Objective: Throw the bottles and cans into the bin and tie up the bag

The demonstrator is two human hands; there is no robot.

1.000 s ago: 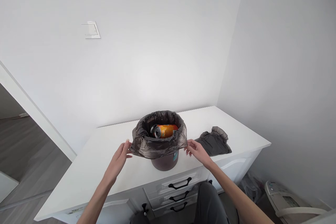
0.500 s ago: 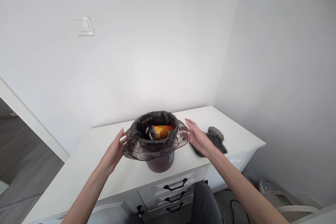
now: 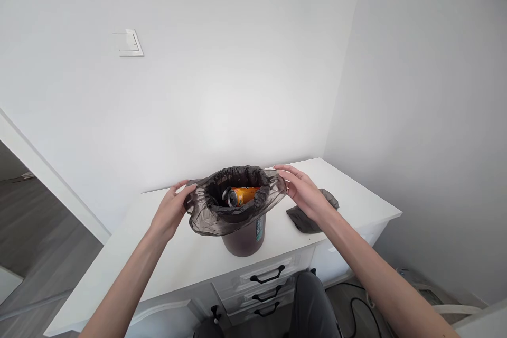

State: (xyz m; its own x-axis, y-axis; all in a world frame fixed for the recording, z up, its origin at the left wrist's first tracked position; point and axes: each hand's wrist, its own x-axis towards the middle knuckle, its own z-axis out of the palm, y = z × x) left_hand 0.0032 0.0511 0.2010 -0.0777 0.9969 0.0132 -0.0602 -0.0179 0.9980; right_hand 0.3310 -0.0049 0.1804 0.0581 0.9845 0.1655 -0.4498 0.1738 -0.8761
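Note:
A dark trash bin (image 3: 241, 243) stands on the white cabinet top, lined with a thin black trash bag (image 3: 214, 222) folded out over its rim. Inside lies an orange drink can (image 3: 246, 195), with a second can end partly showing beside it. At the bag's left edge, my left hand (image 3: 171, 210) is closed on the film between thumb and fingers. My right hand (image 3: 303, 193) likewise pinches the opposite edge. The bag's skirt is stretched outward between both hands.
Behind my right hand, another crumpled black bag (image 3: 304, 220) lies on the white cabinet top (image 3: 356, 198). Drawers with black handles (image 3: 268, 274) are below, near my knee (image 3: 315, 303). The wall rises right behind the cabinet, and a black cable (image 3: 358, 306) runs on the floor.
Both hands have risen slightly and taken hold of the bag's edges. The bag's skirt has been lifted and pulled outward, showing more of the bin's side and its label.

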